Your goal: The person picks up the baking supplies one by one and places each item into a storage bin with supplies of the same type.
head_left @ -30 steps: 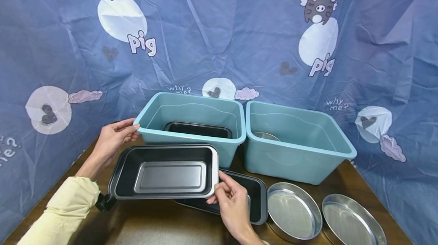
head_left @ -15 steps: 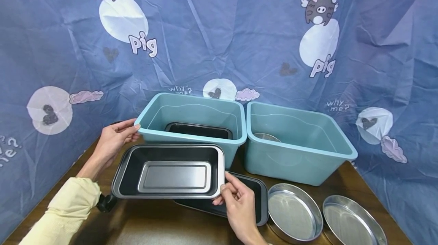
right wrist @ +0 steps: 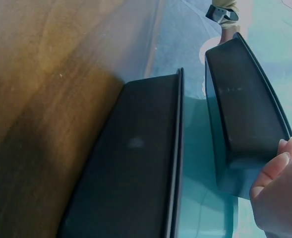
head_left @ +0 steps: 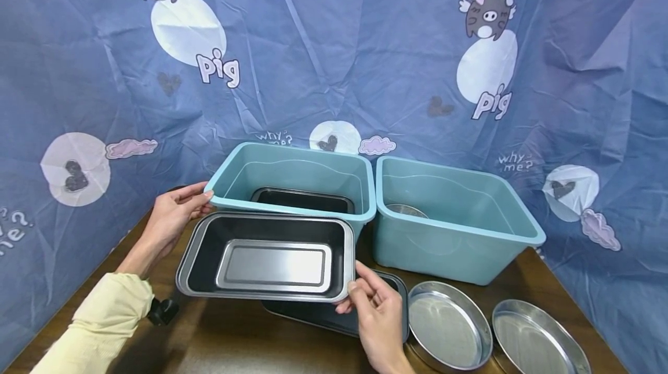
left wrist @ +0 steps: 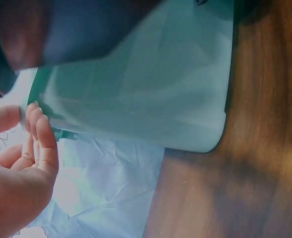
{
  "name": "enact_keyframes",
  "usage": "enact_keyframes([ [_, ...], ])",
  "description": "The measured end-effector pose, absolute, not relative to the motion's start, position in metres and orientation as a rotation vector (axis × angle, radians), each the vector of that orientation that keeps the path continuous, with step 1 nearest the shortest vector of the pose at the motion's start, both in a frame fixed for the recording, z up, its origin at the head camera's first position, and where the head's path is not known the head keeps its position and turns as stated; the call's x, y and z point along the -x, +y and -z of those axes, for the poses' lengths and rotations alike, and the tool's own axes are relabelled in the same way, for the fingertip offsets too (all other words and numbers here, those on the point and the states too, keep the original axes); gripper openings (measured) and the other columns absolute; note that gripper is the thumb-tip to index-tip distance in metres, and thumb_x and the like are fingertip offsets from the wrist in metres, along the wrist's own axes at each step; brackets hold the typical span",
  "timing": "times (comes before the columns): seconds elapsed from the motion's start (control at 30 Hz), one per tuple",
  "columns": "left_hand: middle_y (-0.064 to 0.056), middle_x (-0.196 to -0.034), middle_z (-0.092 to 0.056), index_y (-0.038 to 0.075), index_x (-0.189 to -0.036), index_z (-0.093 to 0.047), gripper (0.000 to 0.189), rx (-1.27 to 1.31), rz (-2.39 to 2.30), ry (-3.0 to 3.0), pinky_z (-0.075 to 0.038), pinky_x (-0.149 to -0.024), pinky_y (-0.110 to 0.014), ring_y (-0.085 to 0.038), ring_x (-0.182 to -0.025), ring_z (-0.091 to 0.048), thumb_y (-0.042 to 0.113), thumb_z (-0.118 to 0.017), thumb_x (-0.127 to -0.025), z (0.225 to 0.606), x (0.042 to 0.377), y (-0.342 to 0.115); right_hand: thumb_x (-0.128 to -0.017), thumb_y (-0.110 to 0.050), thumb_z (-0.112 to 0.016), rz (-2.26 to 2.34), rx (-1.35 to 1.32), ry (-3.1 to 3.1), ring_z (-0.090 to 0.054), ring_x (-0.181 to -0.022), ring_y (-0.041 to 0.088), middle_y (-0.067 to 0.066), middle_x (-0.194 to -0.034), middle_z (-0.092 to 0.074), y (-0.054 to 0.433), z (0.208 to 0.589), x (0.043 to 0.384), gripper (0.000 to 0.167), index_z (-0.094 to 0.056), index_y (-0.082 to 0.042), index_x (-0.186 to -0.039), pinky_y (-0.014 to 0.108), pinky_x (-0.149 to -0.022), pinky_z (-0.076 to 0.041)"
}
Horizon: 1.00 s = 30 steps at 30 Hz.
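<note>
My right hand [head_left: 378,316] pinches the right rim of a black loaf pan [head_left: 273,267], raised and tilted with its inside facing me. In the right wrist view the thumb and fingers [right wrist: 272,168] grip the pan's corner. My left hand [head_left: 174,214] pinches the left front corner of the left teal bin [head_left: 297,168]; the left wrist view shows its fingers at the rim. Inside that bin lies another black loaf pan [head_left: 302,199], partly hidden by the front wall. A further black loaf pan [head_left: 323,317] sits on the table, partly covered by the held pan and my right hand.
A second teal bin [head_left: 438,252] stands close on the right, with a round metal tin [head_left: 407,210] partly visible inside. Two round metal tins [head_left: 449,325] lie on the wooden table [head_left: 224,339] at front right. A blue printed cloth [head_left: 334,61] hangs behind.
The right hand has carried the loaf pan a little rightward and upward, closer to the left bin's front rim. My left hand keeps its hold on the bin corner.
</note>
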State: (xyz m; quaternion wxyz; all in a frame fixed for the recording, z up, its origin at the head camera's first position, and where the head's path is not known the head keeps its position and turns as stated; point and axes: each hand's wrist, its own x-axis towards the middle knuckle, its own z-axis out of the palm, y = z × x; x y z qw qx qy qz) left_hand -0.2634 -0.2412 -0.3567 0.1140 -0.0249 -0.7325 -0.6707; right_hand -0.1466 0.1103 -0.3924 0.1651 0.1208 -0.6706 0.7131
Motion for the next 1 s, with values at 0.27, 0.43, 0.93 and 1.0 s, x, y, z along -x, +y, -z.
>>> enact_keyframes([
  [0.27, 0.017, -0.095, -0.066, -0.016, -0.147, -0.045, 0.057, 0.017, 1.915, -2.196, -0.054, -0.074, -0.014, 0.004, -0.084, -0.063, 0.018, -0.063, -0.104, 0.357, 0.263, -0.241, -0.095, 0.013, -0.054, -2.027, -0.384, -1.831, -0.065, -0.057, 0.013, 0.007, -0.073, -0.069, 0.116, 0.387, 0.146, 0.037, -0.054, 0.023, -0.131, 0.025, -0.062, -0.058],
  [0.43, 0.018, -0.096, -0.066, -0.017, -0.146, -0.044, 0.057, 0.027, 1.933, -2.180, -0.053, -0.075, -0.014, 0.004, -0.086, -0.062, 0.017, -0.062, -0.104, 0.356, 0.262, -0.241, -0.095, 0.015, -0.052, -2.048, -0.413, -1.786, -0.065, -0.057, 0.012, 0.004, -0.074, -0.069, 0.119, 0.384, 0.146, 0.038, -0.053, 0.024, -0.131, 0.026, -0.062, -0.059],
  [0.93, 0.020, -0.088, -0.067, -0.017, -0.146, -0.044, 0.056, 0.032, 1.958, -2.165, -0.054, -0.071, -0.015, 0.001, -0.080, -0.061, 0.015, -0.062, -0.104, 0.358, 0.264, -0.241, -0.095, 0.016, -0.051, -2.075, -0.428, -1.705, -0.063, -0.057, 0.011, 0.002, -0.075, -0.068, 0.124, 0.373, 0.150, 0.037, -0.052, 0.026, -0.130, 0.025, -0.062, -0.058],
  [1.0, 0.018, -0.087, -0.067, -0.018, -0.146, -0.043, 0.055, 0.037, 1.967, -2.154, -0.054, -0.071, -0.015, 0.001, -0.079, -0.061, 0.013, -0.062, -0.104, 0.357, 0.264, -0.241, -0.095, 0.016, -0.051, -2.080, -0.436, -1.687, -0.063, -0.057, 0.011, 0.002, -0.074, -0.068, 0.124, 0.372, 0.150, 0.037, -0.051, 0.026, -0.130, 0.024, -0.061, -0.058],
])
